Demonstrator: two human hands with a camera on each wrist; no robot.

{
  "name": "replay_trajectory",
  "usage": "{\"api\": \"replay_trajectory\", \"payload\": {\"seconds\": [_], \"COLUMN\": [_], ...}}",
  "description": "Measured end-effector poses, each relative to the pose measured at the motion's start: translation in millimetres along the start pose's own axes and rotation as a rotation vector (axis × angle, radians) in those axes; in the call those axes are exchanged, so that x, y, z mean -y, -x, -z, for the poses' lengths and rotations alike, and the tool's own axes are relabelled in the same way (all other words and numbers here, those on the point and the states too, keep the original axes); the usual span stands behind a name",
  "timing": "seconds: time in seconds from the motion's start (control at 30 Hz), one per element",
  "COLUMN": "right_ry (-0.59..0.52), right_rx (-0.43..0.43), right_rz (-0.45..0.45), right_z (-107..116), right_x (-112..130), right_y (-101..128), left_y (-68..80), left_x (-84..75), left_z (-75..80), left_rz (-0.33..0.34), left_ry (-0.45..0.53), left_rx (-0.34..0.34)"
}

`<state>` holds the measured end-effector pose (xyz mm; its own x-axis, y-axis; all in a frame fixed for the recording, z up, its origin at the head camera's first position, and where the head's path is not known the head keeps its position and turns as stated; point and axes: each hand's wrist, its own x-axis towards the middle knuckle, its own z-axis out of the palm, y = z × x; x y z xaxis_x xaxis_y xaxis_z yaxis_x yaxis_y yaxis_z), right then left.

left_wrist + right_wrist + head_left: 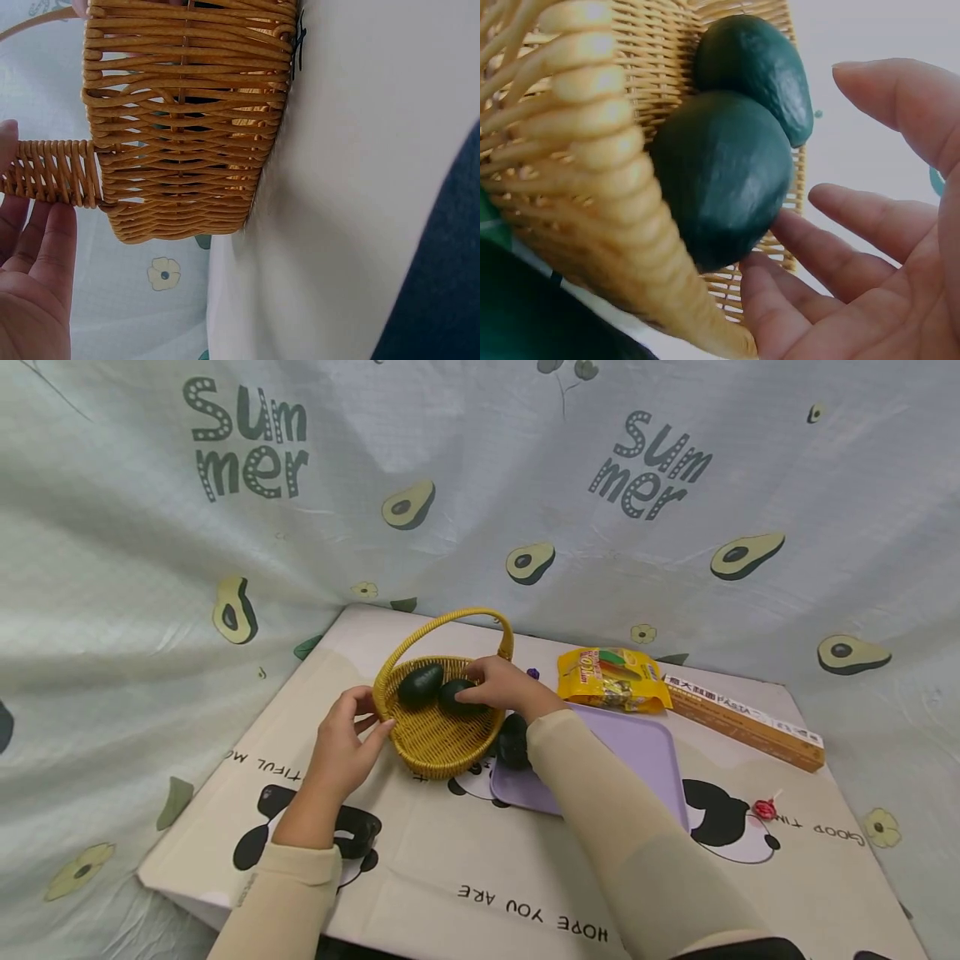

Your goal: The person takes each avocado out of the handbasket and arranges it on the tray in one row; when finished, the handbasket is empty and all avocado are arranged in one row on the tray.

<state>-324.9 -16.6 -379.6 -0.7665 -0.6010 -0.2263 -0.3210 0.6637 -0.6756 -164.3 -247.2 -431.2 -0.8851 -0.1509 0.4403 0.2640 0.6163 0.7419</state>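
Observation:
A yellow wicker basket (435,747) with a tall arched handle stands on the table. Across the base of that handle, my left hand (348,739) has its thumb on one edge and fingers on the other; the left wrist view shows this hold on the woven handle (56,172). Two dark green avocados lie inside the basket: the left avocado (420,686) and the right avocado (457,697). My right hand (498,683) reaches over the rim, its loose fingers at the nearer avocado (720,180) and its thumb spread away. Another avocado (513,743) rests on the purple tray (637,739).
Behind the tray sits a yellow snack bag (611,678), with a long pasta box (742,722) to its right. A red wrapped lollipop (765,809) lies at the right. Printed cloth (480,485) hangs behind the table.

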Motion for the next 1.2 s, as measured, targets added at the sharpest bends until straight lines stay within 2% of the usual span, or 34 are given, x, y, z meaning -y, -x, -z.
{"api": "replay_trajectory", "payload": {"seconds": [0.13,0.33,0.7,1.2], "right_ry": [0.014,-0.030,0.021,0.103], "right_rx": [0.005,0.008,0.024,0.038], "right_rz": [-0.001,-0.008,-0.009,-0.114], "right_z": [-3,-9,-21,-23], "right_x": [1,2,6,15], "right_y": [-6,-11,-21,-30], "left_y": [-0.3,-0.8,1.1,-1.3], "left_x": [0.1,-0.9,1.4,1.0], "left_z": [0.0,0.0,0.2,1.1], "left_rz": [0.001,-0.002,0.002,-0.010], "left_ry": [0.006,0.010,-0.001,0.001], "left_rx": [0.003,0.005,0.002,0.005]}}
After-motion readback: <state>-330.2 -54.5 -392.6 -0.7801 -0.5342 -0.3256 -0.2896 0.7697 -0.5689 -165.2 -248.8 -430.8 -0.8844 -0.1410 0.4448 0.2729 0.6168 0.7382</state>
